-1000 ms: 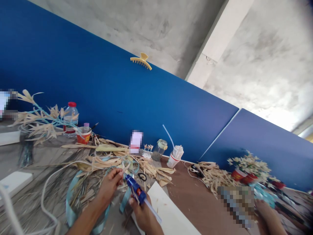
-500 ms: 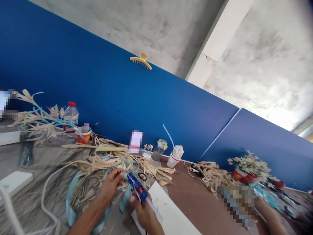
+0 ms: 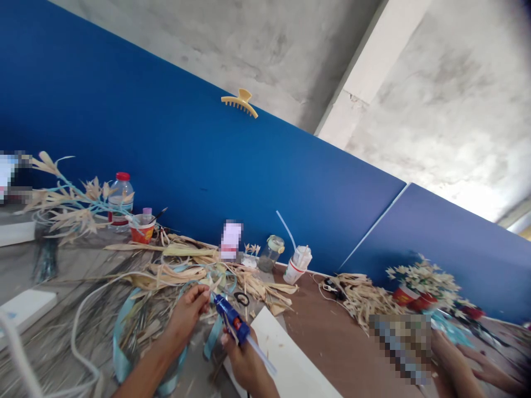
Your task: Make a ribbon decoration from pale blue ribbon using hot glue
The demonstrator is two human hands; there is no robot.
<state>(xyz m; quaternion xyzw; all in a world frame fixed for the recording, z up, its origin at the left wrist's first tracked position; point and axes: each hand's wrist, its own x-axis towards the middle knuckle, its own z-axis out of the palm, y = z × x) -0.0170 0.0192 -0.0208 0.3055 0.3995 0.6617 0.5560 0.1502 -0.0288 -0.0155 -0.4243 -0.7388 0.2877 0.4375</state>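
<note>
My right hand (image 3: pixel 246 356) is wrapped round a blue hot glue gun (image 3: pixel 231 319), with a clear glue stick (image 3: pixel 262 355) sticking out of its rear end. The gun's nozzle points up and left, close to the fingers of my left hand (image 3: pixel 193 307). Those left fingers pinch a small piece of dried husk (image 3: pixel 215 285), whose pale tip shows above them; the rest is hidden by the fingers. Under and around my left hand lie dried husk strips (image 3: pixel 174 272) and a light blue ribbon (image 3: pixel 121 342).
A white board (image 3: pixel 286 354) lies right of the glue gun. Along the blue partition (image 3: pixel 174 143) stand a bottle (image 3: pixel 121 193), a red cup (image 3: pixel 141 231), a glass jar (image 3: pixel 270 254) and a white cup (image 3: pixel 293 272). A co-worker's hands (image 3: pixel 460 359) are at the far right. A white cable (image 3: pixel 77 331) crosses the left.
The glue gun has shifted slightly left and its nozzle is closer to my left fingertips. More of the husk tip shows. At the right, a second hand of the co-worker has come into view.
</note>
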